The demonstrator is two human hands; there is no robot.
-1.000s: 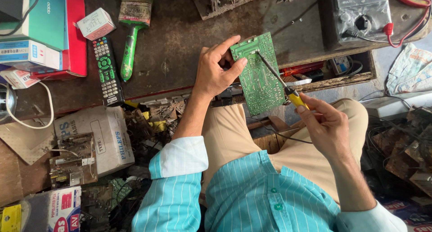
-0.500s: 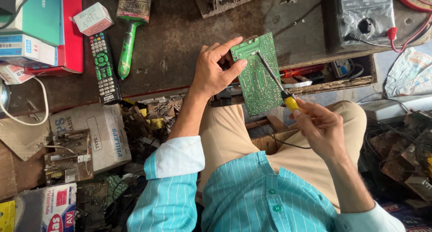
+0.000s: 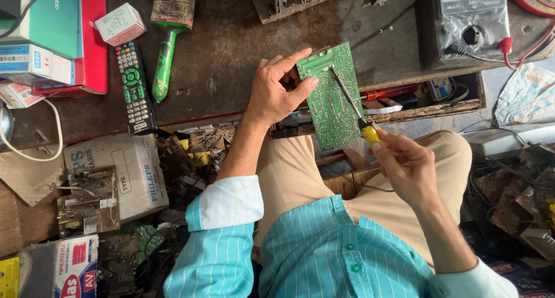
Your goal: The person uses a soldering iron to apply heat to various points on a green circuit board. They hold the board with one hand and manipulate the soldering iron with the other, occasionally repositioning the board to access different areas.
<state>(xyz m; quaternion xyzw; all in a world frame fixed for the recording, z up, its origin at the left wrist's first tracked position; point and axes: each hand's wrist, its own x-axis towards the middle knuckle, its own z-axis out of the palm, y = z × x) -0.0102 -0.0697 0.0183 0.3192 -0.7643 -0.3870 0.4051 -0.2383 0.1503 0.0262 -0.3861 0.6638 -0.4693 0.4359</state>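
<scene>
Presently, a green circuit board (image 3: 332, 95) is held upright at the desk (image 3: 231, 43) edge by the left hand (image 3: 276, 90), its fingers (image 3: 300, 89) clamped on the board's left side. A yellow-handled soldering iron (image 3: 354, 110) is gripped by the right hand (image 3: 407, 165), fingers closed around the handle, its tip touching the board's upper part. Beneath the desk edge, an open drawer (image 3: 457, 104) is seen holding a red-handled tool (image 3: 388, 93) and small clutter.
</scene>
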